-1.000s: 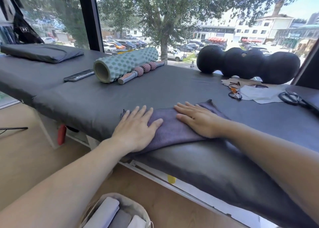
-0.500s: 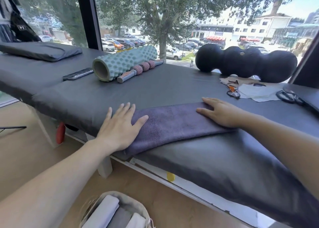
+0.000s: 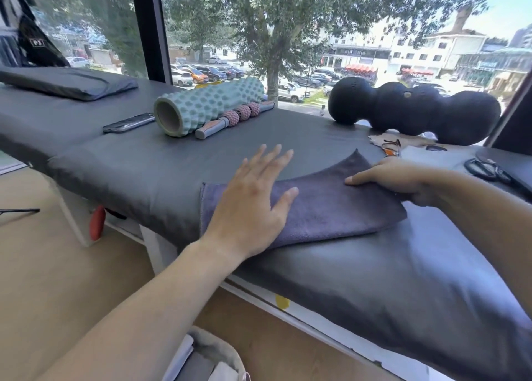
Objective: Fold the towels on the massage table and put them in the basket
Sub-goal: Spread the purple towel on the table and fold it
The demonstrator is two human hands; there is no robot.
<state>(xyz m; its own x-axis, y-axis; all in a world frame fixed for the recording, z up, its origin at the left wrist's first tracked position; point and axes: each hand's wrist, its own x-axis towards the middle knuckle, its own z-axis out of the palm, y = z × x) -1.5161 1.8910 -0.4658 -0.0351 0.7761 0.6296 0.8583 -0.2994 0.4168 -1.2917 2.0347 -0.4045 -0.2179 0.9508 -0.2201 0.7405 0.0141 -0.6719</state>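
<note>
Table (image 3: 115, 173), dark grey, is running from upper left of the frame to lower right, filling most of the view. Towel (image 3: 331, 207), purple-grey, is lying flat at frame centre on the table's near edge. Its long axis is running left to right along that edge; one corner is pointing up toward the window at centre right.

Left hand (image 3: 253, 205) is lying palm down on the towel's left part, fingers straight and spread, tips reaching past the far edge onto the table. Right hand (image 3: 397, 179) is resting on the towel's right end, index finger stretched leftward; whether the other fingers are curling under the cloth, cannot tell.

Against half a second ago: the left hand is sitting further right, on the cloth proper instead of at its left end; the right hand is further right too, and the towel's far right corner is now showing as a raised point.

Around: black peanut roller (image 3: 414, 112) upper right by the window; green foam roller (image 3: 207, 107) upper centre-left, with a pink-beaded stick (image 3: 236, 118) touching beside it and a phone (image 3: 128, 122) left of it. Folded pad (image 3: 69, 82) upper left. Scissors (image 3: 486, 169) and glasses (image 3: 391, 147) at right. Basket (image 3: 218, 352) at bottom edge on the floor, folded towels inside. Nothing is blocking the towel but the hands.
</note>
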